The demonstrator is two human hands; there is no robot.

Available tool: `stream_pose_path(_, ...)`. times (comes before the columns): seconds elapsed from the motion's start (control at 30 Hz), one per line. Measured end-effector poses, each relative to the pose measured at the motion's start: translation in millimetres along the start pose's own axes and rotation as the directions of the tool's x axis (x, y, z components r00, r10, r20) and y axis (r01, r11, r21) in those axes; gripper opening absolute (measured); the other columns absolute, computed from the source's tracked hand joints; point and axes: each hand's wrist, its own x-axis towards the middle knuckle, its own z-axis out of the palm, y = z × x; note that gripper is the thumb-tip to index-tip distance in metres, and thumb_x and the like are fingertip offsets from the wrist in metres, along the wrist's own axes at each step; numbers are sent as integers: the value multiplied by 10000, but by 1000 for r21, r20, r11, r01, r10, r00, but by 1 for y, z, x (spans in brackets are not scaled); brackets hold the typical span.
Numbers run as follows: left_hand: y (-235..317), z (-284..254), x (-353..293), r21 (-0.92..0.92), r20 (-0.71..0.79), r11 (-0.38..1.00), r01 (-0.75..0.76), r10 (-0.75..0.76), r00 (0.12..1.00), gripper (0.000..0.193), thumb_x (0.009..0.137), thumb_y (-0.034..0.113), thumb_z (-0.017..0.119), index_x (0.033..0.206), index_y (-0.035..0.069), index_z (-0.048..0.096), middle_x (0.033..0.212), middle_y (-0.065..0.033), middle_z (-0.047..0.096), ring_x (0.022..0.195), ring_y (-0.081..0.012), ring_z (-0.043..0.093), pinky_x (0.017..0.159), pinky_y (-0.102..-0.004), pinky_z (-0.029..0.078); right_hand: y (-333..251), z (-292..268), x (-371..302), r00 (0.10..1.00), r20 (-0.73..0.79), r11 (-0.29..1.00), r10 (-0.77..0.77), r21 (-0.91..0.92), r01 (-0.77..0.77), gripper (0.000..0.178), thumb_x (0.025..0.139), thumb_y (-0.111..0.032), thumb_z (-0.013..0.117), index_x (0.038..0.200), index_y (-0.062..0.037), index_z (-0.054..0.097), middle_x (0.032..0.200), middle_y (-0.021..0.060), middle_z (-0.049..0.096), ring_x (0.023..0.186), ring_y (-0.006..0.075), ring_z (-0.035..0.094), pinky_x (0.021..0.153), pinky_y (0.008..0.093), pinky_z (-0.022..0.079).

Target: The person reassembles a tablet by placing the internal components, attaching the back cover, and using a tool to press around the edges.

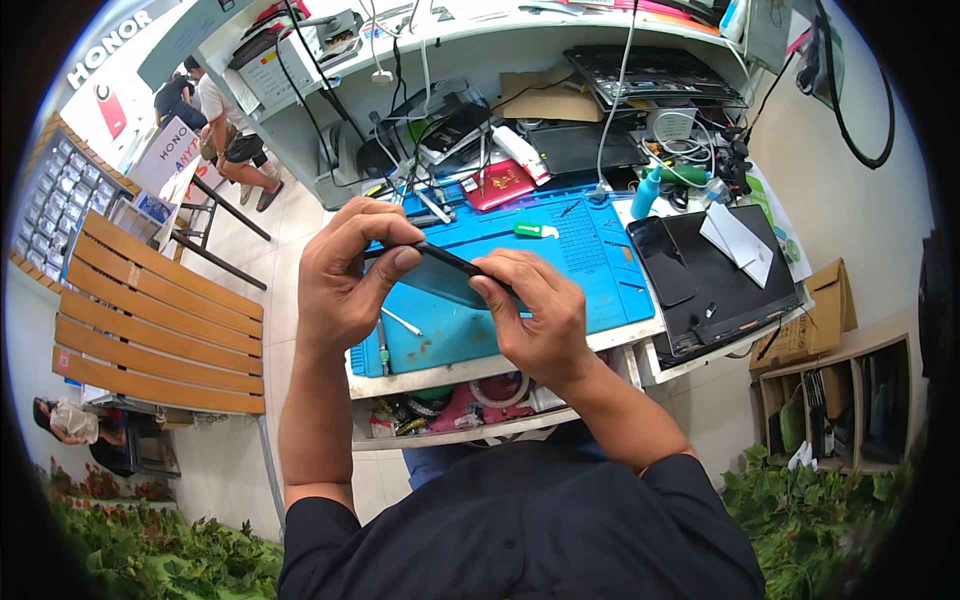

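Raised above the blue work mat (450,335), a dark, thin smartphone (452,278) is held between both hands, tilted with its edge up. My left hand (345,275) pinches its left end between thumb and fingers. At the other end my right hand (537,312) grips it the same way. Below the phone, a white swab-like stick (402,321) and a slim screwdriver-like tool (383,348) lie on the mat. Farther back on it are a small green-and-white item (535,230) and a red booklet (497,185).
At the right, another black phone (660,262) rests beside a dark laptop panel (735,290) with white papers (737,247). A teal bottle (646,193) stands behind them. Under the bench edge, an open drawer (450,436) holds clutter. A wooden bench (160,320) and people are to the left.
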Motion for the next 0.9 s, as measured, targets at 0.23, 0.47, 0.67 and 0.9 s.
stream_pose_path(0.23, -60, 36, -37, -246, -71, 967, 61, -81, 994, 244, 1019, 47, 803, 1232, -11, 701, 1233, -78, 639, 1071, -131, 635, 962, -279, 535, 8, -16, 4, 994, 93, 978, -58, -195, 75, 179, 954, -45, 802, 1111, -16, 722, 1011, 149, 764, 906, 337, 760, 762, 422, 618)
stream_pose_path(0.47, -53, 5, -44, 1, -9, 991, 135, -135, 991, 276, 910, 4, 889, 1156, -17, 765, 1162, -98, 698, 1045, -171, 687, 894, -304, 573, 1, -13, 1, 973, 229, 967, -16, -243, 73, 184, 978, -73, 782, 1132, 1, 715, 1001, 149, 759, 887, 323, 750, 748, 416, 612)
stream_pose_path(0.67, -43, -3, -47, 145, 23, 981, 129, -134, 991, 197, 862, 3, 917, 1035, 20, 824, 1051, -86, 735, 980, -189, 711, 854, -311, 573, 4, -3, -8, 972, 229, 958, -54, -263, 115, 162, 987, -115, 783, 1080, 2, 722, 926, 129, 739, 818, 313, 737, 711, 415, 593)
stream_pose_path(0.9, -52, -1, -57, 155, 30, 970, 186, -193, 981, 186, 853, 4, 918, 1022, 24, 844, 1023, -68, 733, 931, -166, 723, 805, -301, 601, 3, 9, -6, 946, 323, 946, -33, -296, 134, 128, 1007, -133, 746, 962, -27, 689, 819, 97, 670, 739, 282, 698, 651, 409, 556)
